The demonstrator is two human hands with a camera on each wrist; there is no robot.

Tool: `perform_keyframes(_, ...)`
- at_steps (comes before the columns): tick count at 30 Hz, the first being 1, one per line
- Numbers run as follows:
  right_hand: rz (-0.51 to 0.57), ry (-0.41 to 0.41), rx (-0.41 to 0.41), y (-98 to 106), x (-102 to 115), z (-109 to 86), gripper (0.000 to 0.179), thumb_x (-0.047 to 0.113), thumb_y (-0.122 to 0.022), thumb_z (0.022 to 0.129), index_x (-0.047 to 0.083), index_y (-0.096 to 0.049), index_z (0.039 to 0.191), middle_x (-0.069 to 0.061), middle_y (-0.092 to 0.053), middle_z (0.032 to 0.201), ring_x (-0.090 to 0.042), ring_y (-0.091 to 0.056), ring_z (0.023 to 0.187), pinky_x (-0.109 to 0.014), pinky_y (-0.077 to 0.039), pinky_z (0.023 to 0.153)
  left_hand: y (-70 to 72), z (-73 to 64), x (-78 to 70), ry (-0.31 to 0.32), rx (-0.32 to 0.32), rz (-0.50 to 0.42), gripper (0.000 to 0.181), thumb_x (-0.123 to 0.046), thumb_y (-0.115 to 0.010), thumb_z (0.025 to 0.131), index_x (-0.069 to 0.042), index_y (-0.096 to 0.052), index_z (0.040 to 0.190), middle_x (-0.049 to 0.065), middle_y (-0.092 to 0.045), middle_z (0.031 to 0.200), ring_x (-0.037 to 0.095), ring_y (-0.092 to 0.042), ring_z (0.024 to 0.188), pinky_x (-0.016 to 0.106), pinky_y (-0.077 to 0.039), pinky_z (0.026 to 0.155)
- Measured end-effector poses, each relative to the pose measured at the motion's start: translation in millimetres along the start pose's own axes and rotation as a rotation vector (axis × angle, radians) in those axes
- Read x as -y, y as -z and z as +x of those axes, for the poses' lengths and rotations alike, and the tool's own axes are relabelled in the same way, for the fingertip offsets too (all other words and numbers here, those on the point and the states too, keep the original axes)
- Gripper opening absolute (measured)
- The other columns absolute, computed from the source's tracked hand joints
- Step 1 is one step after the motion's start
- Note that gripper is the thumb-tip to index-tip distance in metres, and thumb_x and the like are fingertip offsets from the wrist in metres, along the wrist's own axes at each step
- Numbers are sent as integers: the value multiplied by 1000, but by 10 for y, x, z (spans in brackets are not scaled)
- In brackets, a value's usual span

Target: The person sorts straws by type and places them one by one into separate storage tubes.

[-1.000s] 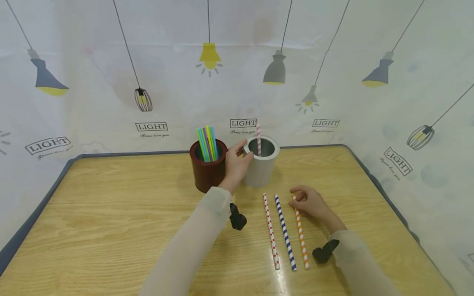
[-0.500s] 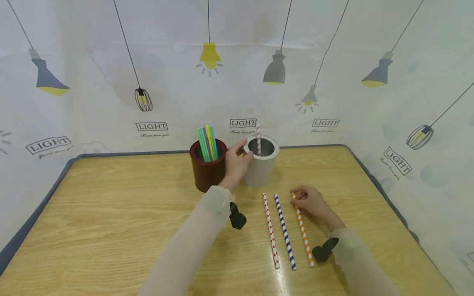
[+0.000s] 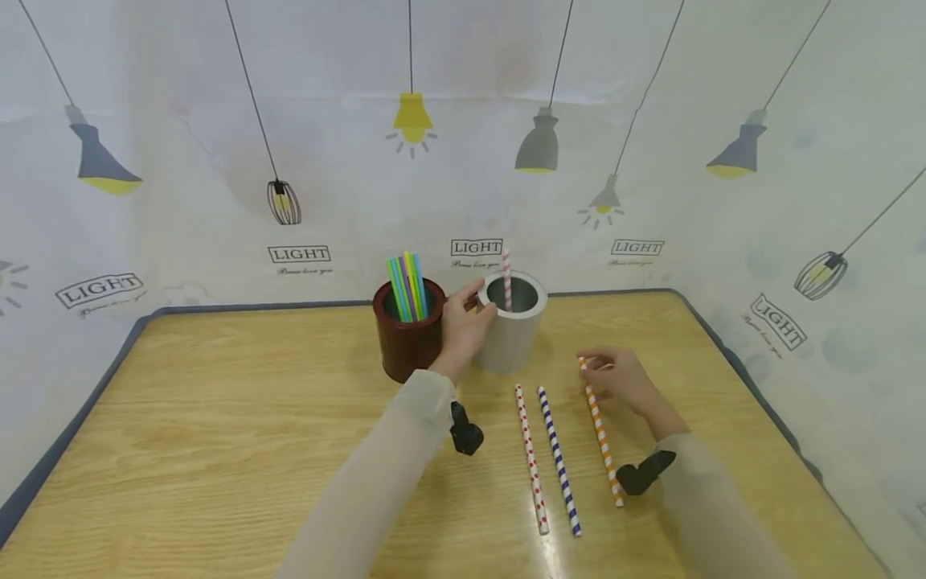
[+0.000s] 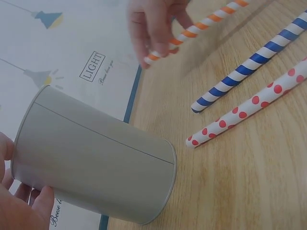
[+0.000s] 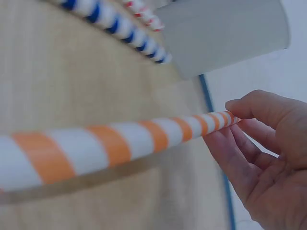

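Observation:
My left hand (image 3: 461,326) holds the upper left side of a grey can (image 3: 506,346), its fingers and thumb at the rim. One pink-and-white striped paper straw (image 3: 507,277) stands inside that can. To the right, my right hand (image 3: 628,379) pinches the far end of an orange-and-white striped paper straw (image 3: 602,434) between thumb and fingers. In the left wrist view this straw (image 4: 206,22) is above the table, with a shadow beneath it. A blue-striped straw (image 3: 559,462) and a red-dotted straw (image 3: 531,458) lie side by side on the table.
Left of the grey can stands a dark red can (image 3: 409,354) holding several bright plastic straws (image 3: 407,288). Both cans are near the back edge of the wooden table (image 3: 239,402). Behind them hangs a white cloth (image 3: 347,185) printed with lamps.
My right hand has taken hold of the orange-striped straw, lifted it and shifted it slightly right and away from the other two straws. My left hand stays at the grey can.

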State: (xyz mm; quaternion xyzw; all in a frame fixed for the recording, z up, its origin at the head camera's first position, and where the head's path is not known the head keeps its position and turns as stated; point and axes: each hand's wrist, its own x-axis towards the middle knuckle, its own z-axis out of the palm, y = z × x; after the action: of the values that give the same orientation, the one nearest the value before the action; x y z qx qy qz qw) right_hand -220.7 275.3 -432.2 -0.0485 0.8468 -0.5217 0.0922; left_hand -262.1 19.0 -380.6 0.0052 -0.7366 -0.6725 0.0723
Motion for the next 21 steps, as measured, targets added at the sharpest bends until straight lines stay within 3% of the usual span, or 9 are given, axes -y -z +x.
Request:
perform_keyframes(9, 53, 101, -120, 221, 465, 127, 43, 8, -60, 89, -6, -48, 128, -18, -48, 99, -13, -61, 81, -39, -55, 65, -13, -34, 2, -32, 5, 8, 47, -3, -60, 82, -2, -53, 128, 12, -52, 128, 28, -49, 115, 35, -42, 94)
perform_keyframes(17, 42, 294, -222, 314, 861, 275, 39, 6, -62, 87, -5, -54, 123, -10, -52, 90, -8, -60, 74, -37, -55, 61, -9, -24, 14, -16, 6, 11, 46, -4, -60, 83, -6, -54, 128, 9, -51, 130, 26, -49, 116, 35, -42, 94)
perform_keyframes(21, 54, 352, -272, 311, 1053, 341, 37, 6, -64, 86, -4, -55, 120, -7, -52, 88, -8, -60, 74, -33, -55, 60, -8, -25, 2, -9, -1, 19, 45, -5, -60, 83, -8, -54, 128, 7, -51, 130, 24, -48, 116, 34, -42, 93)
